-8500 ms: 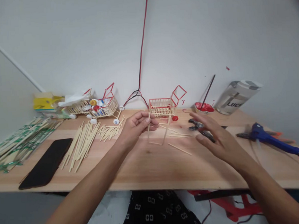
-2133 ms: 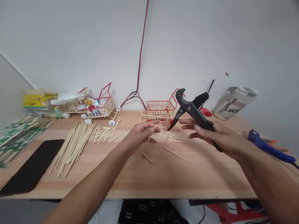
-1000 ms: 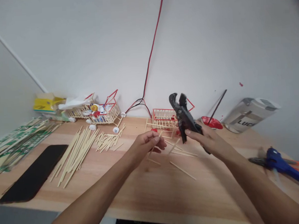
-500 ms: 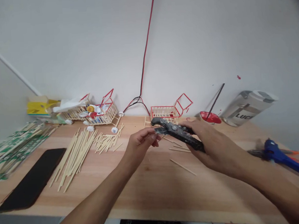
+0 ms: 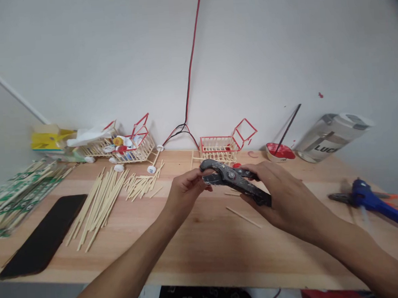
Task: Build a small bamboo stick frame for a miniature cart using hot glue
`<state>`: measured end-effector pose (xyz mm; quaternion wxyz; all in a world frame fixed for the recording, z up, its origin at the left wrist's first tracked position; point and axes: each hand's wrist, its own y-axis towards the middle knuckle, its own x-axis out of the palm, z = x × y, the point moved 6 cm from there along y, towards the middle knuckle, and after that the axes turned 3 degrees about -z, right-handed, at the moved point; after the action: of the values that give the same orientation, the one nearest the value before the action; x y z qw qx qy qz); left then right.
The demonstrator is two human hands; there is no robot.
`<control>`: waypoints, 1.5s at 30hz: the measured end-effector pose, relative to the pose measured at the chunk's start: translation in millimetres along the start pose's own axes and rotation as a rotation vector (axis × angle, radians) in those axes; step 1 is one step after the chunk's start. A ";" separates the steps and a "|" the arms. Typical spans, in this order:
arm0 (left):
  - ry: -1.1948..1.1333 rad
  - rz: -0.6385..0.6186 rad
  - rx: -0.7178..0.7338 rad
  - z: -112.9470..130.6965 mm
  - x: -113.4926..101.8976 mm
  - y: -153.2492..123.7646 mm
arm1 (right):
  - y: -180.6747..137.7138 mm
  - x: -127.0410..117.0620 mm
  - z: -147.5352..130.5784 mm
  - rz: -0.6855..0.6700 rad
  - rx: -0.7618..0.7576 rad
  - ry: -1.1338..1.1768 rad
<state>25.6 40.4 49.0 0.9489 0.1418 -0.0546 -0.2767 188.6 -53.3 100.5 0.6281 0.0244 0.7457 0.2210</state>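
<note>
My right hand [image 5: 282, 193] is closed around the handles of black pruning shears [image 5: 232, 176], which are spotted with whitish residue. Their hooked jaw and blade point left and stand apart. At the jaw tips, my left hand [image 5: 188, 188] is closed in a pinch; whatever lies between its fingertips is hidden. Below the shears a single thin wooden stick [image 5: 243, 217] lies on the table, with another partly covered by the right hand. Behind the shears stands a small stick-built cart [image 5: 217, 143] with a red rim and red handle frame.
Left of my hands are short cut sticks [image 5: 143, 184], long sticks [image 5: 94, 205] and a black phone-like slab [image 5: 44, 235]. Carts holding bottle caps [image 5: 131, 148] stand by the wall. On the right are a red paint bowl [image 5: 280, 152], a tilted can [image 5: 333, 136] and a blue-handled tool [image 5: 367, 197].
The jaws of the shears are wider apart than before. Both hands stay in nearly the same place, and the view has shifted slightly.
</note>
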 end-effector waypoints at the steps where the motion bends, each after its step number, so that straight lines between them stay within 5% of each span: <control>1: 0.006 -0.003 0.002 -0.3 0.2 0.1 | -0.4 0.8 0.3 0.001 0.002 0.005; 34: 0.227 -0.013 0.165 17.4 4.9 -1.6 | -12.6 23.5 5.8 -0.011 0.162 0.045; 45: 0.354 0.036 0.041 11.4 14.4 -8.8 | -27.2 56.0 7.3 -0.235 0.352 0.568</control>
<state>31.1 22.7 57.6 0.9455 0.2064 0.1051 -0.2290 190.4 -58.0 38.0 0.4029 -0.0164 0.9150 0.0134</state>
